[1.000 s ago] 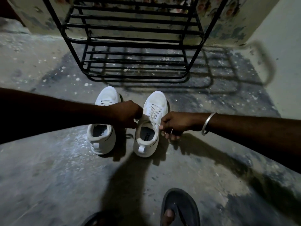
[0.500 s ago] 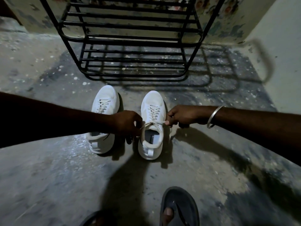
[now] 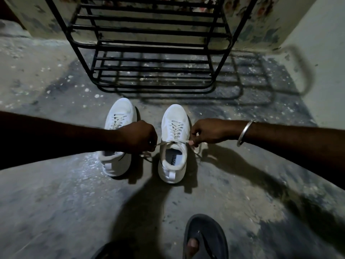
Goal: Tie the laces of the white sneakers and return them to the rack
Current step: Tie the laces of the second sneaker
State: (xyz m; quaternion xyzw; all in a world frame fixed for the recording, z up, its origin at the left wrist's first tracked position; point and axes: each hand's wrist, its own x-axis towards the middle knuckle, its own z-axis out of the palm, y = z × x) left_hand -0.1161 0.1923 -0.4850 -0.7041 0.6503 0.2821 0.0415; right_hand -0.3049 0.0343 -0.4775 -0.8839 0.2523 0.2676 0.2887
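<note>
Two white low-top sneakers with white laces standing side by side on a grey, paint-speckled concrete floor (image 3: 56, 193), toes toward a black metal-bar shoe rack (image 3: 153, 47); both just in front of the rack, neither on it.

Right-hand white sneaker (image 3: 172, 146): upright, opening visible, printed insole label legible in part. White lace (image 3: 173, 142) pulled taut across the top of the tongue, running sideways to both hands.

Left hand (image 3: 138, 136): closed into a loose fist, pinching the left lace end at the fingertips; forearm crossing over the rear half of the left-hand white sneaker (image 3: 119, 146) and hiding its opening. Loose lace tail trailing on the floor between the two sneakers.

Right hand (image 3: 205, 131): thumb and forefinger pinched shut on the right lace end, remaining fingers curled; slack loop of lace hanging below the pinch beside the sneaker. Plain silver metal bangle (image 3: 245, 132) on the right wrist.

Compared with half a second earlier: hands drawn further apart, lace stretched straighter and flatter across the sneaker. Compared with one second earlier: right hand raised from the sneaker's collar to the level of the upper eyelets; lace crossing now visible.

Dark rubber flip-flop sandal (image 3: 205, 238) on a foot at the lower edge, well apart from the sneakers.
</note>
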